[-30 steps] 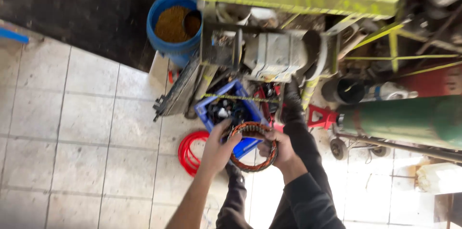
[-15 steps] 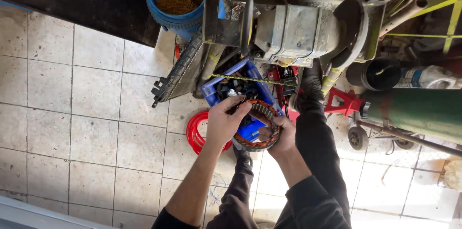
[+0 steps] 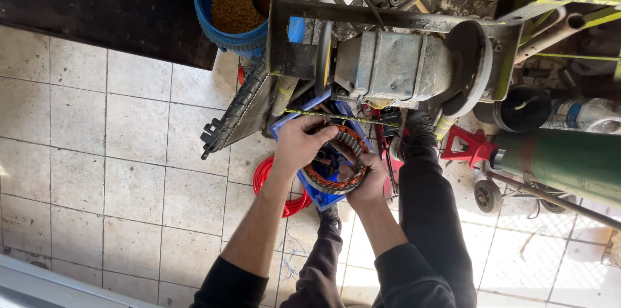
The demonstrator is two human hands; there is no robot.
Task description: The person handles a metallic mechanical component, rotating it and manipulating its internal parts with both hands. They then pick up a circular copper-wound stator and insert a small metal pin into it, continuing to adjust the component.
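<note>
Copper-wound stator ring (image 3: 335,164) now sits lower, over the blue crate (image 3: 323,198); left hand (image 3: 299,143) has shifted, fingers curled over its top rim; right hand (image 3: 366,178) clamps the lower edge; grip looks firmer.

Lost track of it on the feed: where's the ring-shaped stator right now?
In the head view, centre frame, the stator is gripped between the left hand and right hand, above the blue crate, below the grey motor.

A repair workshop: grimy machine (image 3: 394,65), green gas cylinder (image 3: 563,159), red jack stand (image 3: 467,146).
</note>
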